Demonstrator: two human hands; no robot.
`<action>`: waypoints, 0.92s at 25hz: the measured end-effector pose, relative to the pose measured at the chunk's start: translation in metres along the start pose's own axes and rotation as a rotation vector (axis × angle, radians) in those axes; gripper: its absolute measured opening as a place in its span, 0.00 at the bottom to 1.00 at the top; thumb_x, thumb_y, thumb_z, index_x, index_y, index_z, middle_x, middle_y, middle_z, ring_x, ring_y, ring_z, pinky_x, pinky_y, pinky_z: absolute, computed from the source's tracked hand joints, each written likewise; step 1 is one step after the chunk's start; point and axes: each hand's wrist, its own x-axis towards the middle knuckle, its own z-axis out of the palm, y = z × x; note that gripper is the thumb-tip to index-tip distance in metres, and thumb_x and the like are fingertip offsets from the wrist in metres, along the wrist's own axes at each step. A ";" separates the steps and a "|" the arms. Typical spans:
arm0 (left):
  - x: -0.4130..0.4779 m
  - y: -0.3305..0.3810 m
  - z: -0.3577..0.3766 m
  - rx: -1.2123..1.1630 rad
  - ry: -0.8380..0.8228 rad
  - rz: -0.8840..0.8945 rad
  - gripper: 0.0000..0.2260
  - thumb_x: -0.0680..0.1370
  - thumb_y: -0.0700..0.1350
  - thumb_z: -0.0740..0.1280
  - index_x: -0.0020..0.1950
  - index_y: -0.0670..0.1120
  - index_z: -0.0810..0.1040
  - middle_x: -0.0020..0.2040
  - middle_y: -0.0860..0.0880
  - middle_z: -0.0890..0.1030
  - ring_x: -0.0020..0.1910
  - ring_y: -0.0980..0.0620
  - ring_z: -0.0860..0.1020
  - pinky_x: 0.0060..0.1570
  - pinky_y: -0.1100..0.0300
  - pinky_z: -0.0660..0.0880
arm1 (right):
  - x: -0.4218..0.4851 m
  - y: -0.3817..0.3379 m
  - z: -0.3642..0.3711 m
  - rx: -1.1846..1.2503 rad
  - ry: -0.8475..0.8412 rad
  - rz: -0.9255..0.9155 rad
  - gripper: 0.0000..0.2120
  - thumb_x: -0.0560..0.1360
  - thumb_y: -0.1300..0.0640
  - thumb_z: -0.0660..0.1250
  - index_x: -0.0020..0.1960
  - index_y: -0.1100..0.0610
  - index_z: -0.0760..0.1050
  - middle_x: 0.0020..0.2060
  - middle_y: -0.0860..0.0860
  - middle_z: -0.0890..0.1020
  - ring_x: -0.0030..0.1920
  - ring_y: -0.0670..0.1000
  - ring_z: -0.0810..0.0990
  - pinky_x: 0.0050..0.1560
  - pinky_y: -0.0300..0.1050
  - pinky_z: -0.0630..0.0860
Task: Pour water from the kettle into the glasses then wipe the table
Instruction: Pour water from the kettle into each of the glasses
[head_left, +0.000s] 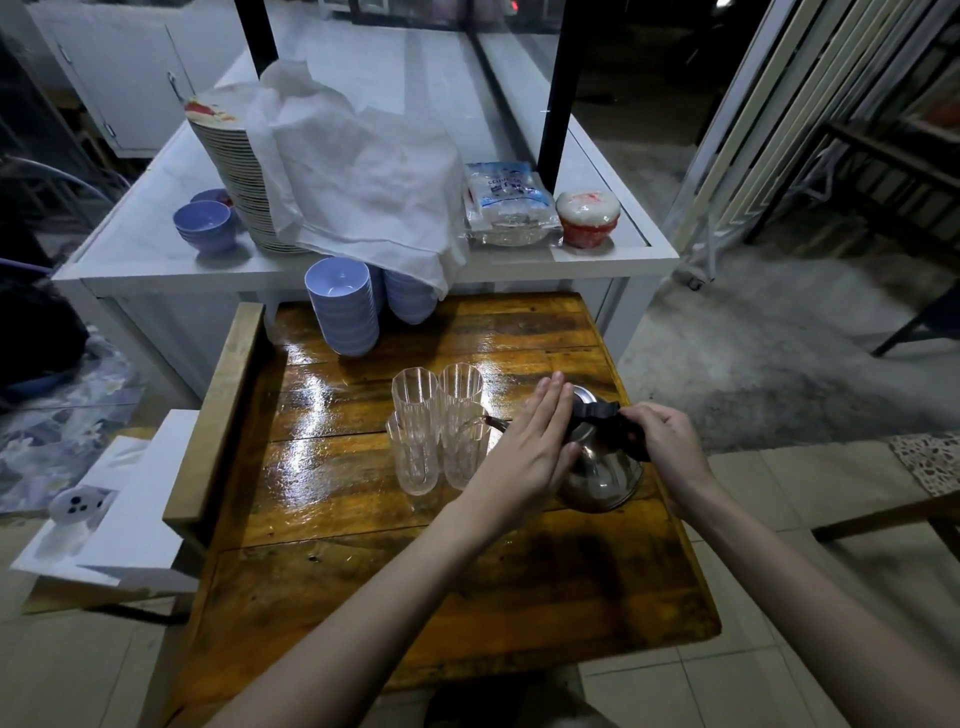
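Pouring seems underway: the right hand (655, 435) grips the tilted kettle (602, 467) by its handle, the flat left hand (524, 457) steadies it, spout over the glasses (441, 426) on the bench (467, 571); next, finer tilt control

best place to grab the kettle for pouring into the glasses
By the black handle on its right, coming from the right, as the right hand does. The spout points left at the glasses, and the left hand steadies the kettle.
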 end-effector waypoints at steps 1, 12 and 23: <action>0.001 -0.001 0.000 0.000 0.000 0.001 0.27 0.84 0.50 0.50 0.79 0.42 0.42 0.80 0.46 0.40 0.78 0.53 0.38 0.77 0.58 0.40 | 0.001 0.000 -0.001 -0.009 -0.007 0.001 0.13 0.80 0.59 0.63 0.39 0.61 0.79 0.35 0.55 0.78 0.40 0.51 0.75 0.41 0.47 0.71; 0.005 0.000 0.002 -0.051 0.040 -0.051 0.27 0.84 0.51 0.49 0.78 0.44 0.39 0.79 0.48 0.37 0.78 0.55 0.36 0.75 0.63 0.36 | 0.015 -0.001 0.001 -0.066 -0.018 -0.037 0.16 0.79 0.56 0.63 0.42 0.69 0.79 0.37 0.57 0.79 0.42 0.54 0.77 0.44 0.52 0.72; 0.006 -0.001 0.005 -0.072 0.081 -0.057 0.27 0.84 0.49 0.49 0.79 0.44 0.41 0.78 0.49 0.37 0.77 0.56 0.36 0.73 0.66 0.34 | 0.020 -0.007 0.002 -0.145 0.004 -0.054 0.15 0.78 0.54 0.65 0.35 0.54 0.81 0.33 0.52 0.81 0.39 0.52 0.78 0.42 0.51 0.74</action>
